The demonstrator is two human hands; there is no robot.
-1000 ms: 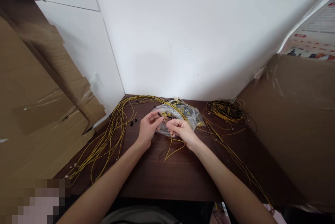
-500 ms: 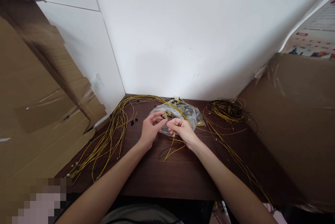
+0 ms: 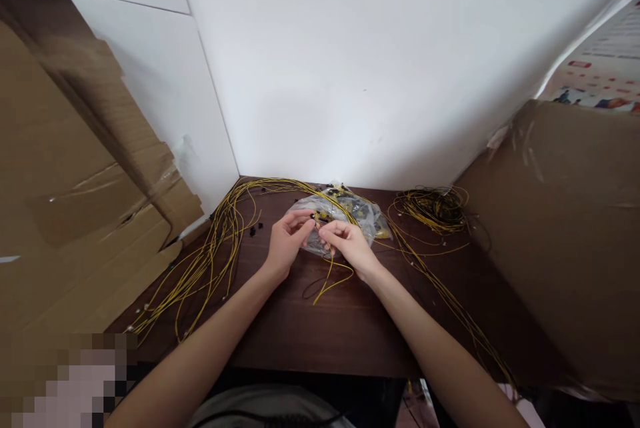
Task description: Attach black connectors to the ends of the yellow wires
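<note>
Over the middle of the table, my left hand (image 3: 289,239) pinches a small black connector (image 3: 313,217) between thumb and forefinger. Close beside it, my right hand (image 3: 349,246) is closed with thumb and finger on a thin yellow wire (image 3: 330,275). That wire hangs below the fingers and loops on the tabletop together with a dark one. Whether the wire's end is inside the connector is too small to tell. Behind both hands lies a clear plastic bag (image 3: 367,220) with yellow and black parts in it.
Long yellow wires (image 3: 213,248) spread over the left of the brown table (image 3: 320,341). Several small black pieces (image 3: 253,231) lie near them. A coiled wire bundle (image 3: 433,209) sits at the back right, with more wires (image 3: 450,298) running forward. Cardboard (image 3: 560,228) and a white wall (image 3: 350,68) enclose the table.
My left fingertips have shifted slightly, and the black connector shows more clearly. My right hand stays almost in place, still holding the wire. The whole view has moved a little.
</note>
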